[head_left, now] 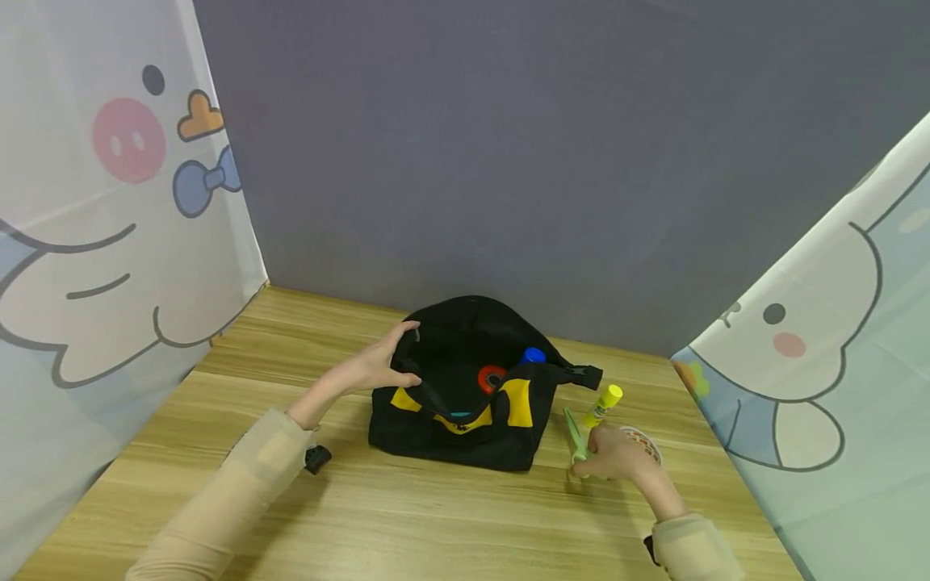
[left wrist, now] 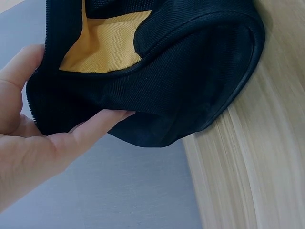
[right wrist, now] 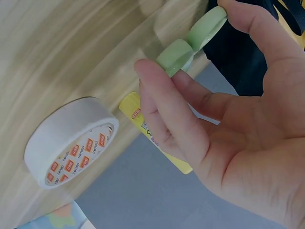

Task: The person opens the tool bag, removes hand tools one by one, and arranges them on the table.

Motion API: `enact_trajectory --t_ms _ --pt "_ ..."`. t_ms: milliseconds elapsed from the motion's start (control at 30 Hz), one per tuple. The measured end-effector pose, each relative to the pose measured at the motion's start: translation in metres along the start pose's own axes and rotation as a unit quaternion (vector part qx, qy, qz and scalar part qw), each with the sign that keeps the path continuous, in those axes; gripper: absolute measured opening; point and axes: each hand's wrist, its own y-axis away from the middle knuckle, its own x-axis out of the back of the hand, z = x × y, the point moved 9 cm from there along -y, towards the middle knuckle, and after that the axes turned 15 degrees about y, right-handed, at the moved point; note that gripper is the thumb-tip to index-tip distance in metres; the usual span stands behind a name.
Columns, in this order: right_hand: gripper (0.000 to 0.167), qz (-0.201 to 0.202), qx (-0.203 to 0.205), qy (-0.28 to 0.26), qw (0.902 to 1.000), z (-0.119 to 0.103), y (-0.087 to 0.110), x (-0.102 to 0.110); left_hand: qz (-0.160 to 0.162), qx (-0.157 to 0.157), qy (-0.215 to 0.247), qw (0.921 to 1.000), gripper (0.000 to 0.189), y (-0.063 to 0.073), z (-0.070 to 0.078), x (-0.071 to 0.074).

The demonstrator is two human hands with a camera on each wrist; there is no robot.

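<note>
- Right hand [head_left: 616, 454]: thumb and fingers pinch the ring handles of the green scissors [head_left: 574, 432].
- Left hand [head_left: 374, 367]: thumb and fingers spread wide, touching the rim of the black bag [head_left: 450, 448] at its 9 o'clock side.
- Green scissors: on the table, just beside the bag at its 4 o'clock; far end points between 11 and 12.
- Yellow glue stick [head_left: 609, 396]: near the scissors, at their 1 o'clock.
- White tape roll [right wrist: 62, 133]: on edge or tilted, cannot tell which; at the scissors' 3 o'clock, near the right hand; orange-and-white print inside its ring.
- Black bag: mouth gaping, yellow patches on front, on the table at the scissors' 10 o'clock.
- Inside bag: red round thing [head_left: 484, 380] toward 4 o'clock of the mouth; blue-topped thing [head_left: 534, 355] at 3.
- Small black object [head_left: 317, 458]: at the bag's 8 o'clock, beside the left sleeve [head_left: 269, 460]; unclear what.
- Wooden table [head_left: 436, 524] under everything; grey backdrop [head_left: 465, 161] at 12 o'clock, cartoon-print sheets [head_left: 43, 161] at 10 and 2.
</note>
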Motion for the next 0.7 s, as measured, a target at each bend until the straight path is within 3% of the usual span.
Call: enact_trajectory --t_ms 167,400,700 --pt "0.047 -0.001 0.007 0.0 1.0 -0.001 -0.005 -0.006 -0.001 -0.002 0.004 1.0 0.095 0.0 0.001 -0.001" --pt "0.032 -0.009 -0.02 0.004 0.9997 0.001 -0.006 -0.013 0.0 0.003 0.006 1.0 0.096 0.0 0.001 -0.001" --pt "0.035 -0.022 -0.032 0.007 0.9992 0.002 -0.008 -0.016 0.002 0.002 0.003 1.0 0.096 0.003 0.004 0.0"
